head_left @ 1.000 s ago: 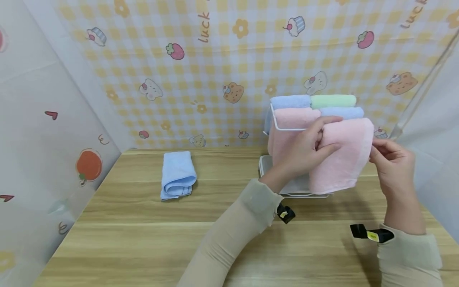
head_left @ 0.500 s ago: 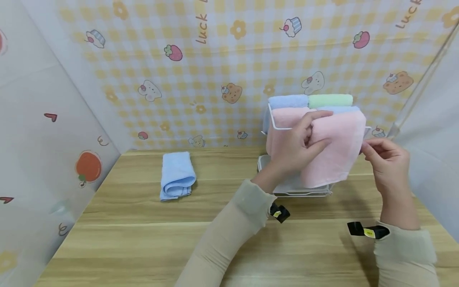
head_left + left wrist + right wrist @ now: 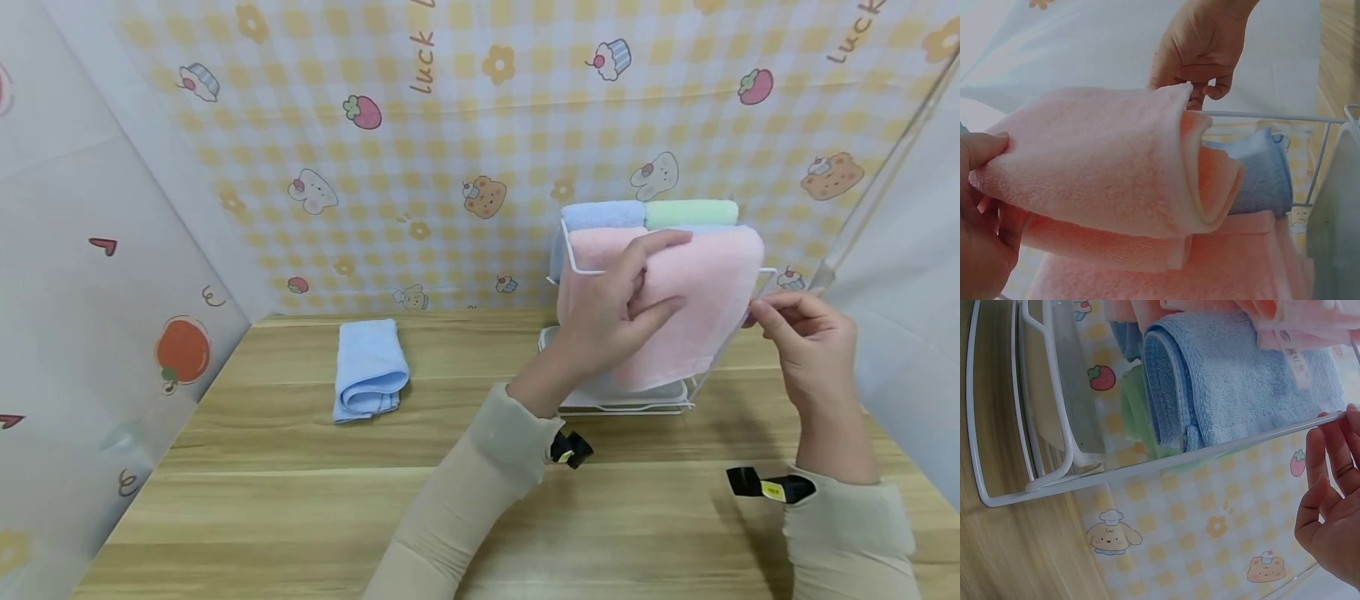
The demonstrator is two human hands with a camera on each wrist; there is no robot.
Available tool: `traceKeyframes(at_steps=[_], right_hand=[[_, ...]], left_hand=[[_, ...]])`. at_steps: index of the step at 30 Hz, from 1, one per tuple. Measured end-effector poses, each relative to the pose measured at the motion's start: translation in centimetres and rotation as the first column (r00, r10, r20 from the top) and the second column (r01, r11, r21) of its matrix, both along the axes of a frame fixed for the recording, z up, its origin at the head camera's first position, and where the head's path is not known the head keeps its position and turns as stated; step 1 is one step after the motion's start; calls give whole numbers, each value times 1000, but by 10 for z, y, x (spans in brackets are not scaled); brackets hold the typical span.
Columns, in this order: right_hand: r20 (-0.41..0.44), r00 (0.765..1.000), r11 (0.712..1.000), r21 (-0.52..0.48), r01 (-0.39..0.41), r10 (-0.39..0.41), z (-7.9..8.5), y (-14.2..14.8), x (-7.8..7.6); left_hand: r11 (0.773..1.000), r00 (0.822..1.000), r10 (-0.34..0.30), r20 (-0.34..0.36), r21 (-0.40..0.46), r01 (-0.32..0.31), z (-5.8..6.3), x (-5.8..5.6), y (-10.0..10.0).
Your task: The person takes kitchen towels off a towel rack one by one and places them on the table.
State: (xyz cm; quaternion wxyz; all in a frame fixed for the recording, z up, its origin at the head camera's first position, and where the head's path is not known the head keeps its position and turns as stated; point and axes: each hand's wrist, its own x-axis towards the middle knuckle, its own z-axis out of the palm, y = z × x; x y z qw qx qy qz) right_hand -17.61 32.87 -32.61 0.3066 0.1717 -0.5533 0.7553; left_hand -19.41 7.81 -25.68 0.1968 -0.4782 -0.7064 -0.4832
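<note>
My left hand (image 3: 611, 321) pinches a folded pink towel (image 3: 697, 308) by its left end, thumb in front and fingers over the top. The towel hangs down over the front of a white wire rack (image 3: 767, 283); in the left wrist view its folded layers show at the right end. Behind it, a pink towel (image 3: 600, 246), a blue towel (image 3: 1241, 381) and a green towel (image 3: 690, 212) hang over the rack's bars. My right hand (image 3: 813, 342) grips the rack's right side wire with bent fingertips, close to the held towel's edge.
A folded blue towel (image 3: 370, 367) lies alone on the wooden table (image 3: 262, 508), left of the rack. A pale tray (image 3: 551, 337) sits in the rack's base. A yellow checked backdrop (image 3: 420, 158) stands behind, with white sheets at both sides.
The pink towel has moved left and slightly back, closer against the rack, with my left hand on it. More of the rack's right side wire shows. The right hand stays beside it.
</note>
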Motion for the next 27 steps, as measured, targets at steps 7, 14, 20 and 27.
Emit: traceKeyframes(at_steps=[7, 14, 20, 27], right_hand=[[-3, 1000, 1000, 21, 0, 0, 0, 0, -1], [10, 1000, 999, 50, -5, 4, -2, 2, 1], [4, 1000, 999, 43, -10, 10, -2, 2, 0], [6, 999, 998, 49, 42, -43, -1, -1, 0]], left_hand=[[962, 970, 245, 8, -125, -242, 13, 12, -12], [986, 986, 160, 38, 46, -161, 9, 4, -21], [964, 986, -143, 83, 239, 119, 7, -2, -25], [953, 994, -92, 58, 294, 71, 9, -4, -34]])
